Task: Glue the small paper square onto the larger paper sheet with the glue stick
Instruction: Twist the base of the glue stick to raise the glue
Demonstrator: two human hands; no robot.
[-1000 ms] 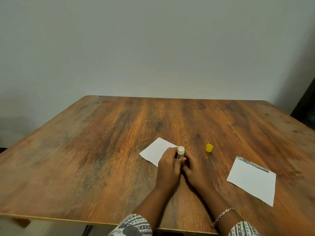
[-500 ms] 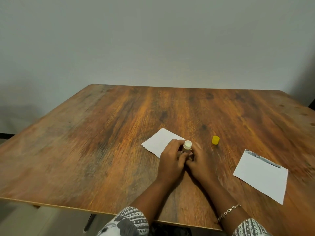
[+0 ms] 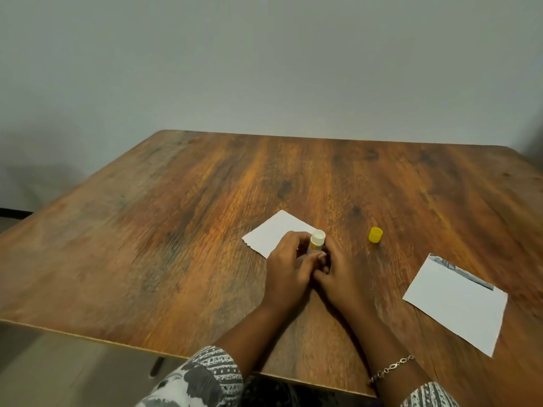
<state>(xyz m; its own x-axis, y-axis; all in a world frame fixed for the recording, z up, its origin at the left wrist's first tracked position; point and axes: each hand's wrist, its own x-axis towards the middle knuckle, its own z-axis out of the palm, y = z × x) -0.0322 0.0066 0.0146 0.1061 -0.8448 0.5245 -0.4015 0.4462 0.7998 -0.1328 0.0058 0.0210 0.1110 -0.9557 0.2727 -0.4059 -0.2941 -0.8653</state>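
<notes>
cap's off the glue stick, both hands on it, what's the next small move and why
Probably tip the glue stick down onto the small paper square beside it. The yellow cap is already off, on the table, and the left hand and right hand grip the stick upright.

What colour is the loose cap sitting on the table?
Yellow. The cap shows best in the head view, right of the glue stick.
</notes>
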